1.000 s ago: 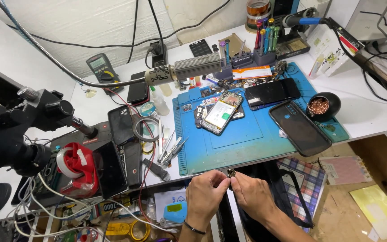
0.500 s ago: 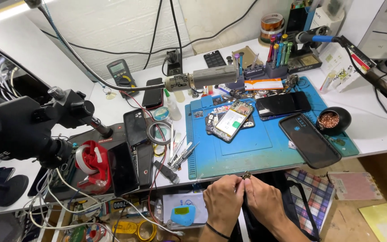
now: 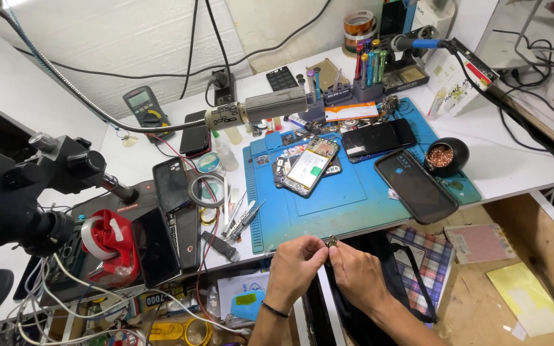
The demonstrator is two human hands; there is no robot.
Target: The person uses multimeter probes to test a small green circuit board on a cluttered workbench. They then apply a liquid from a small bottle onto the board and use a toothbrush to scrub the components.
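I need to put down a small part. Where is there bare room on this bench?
The front middle of the blue mat is bare, between the opened phone and the dark phone. The white table right of the black bowl is bare too. Left of the mat, tools and phones crowd it.

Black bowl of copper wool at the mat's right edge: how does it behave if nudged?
The black bowl looks rounded underneath, so it may rock or tip rather than slide. It sits partly on the blue mat, which probably adds grip. The wool filling looks light; it could spill if tipped.
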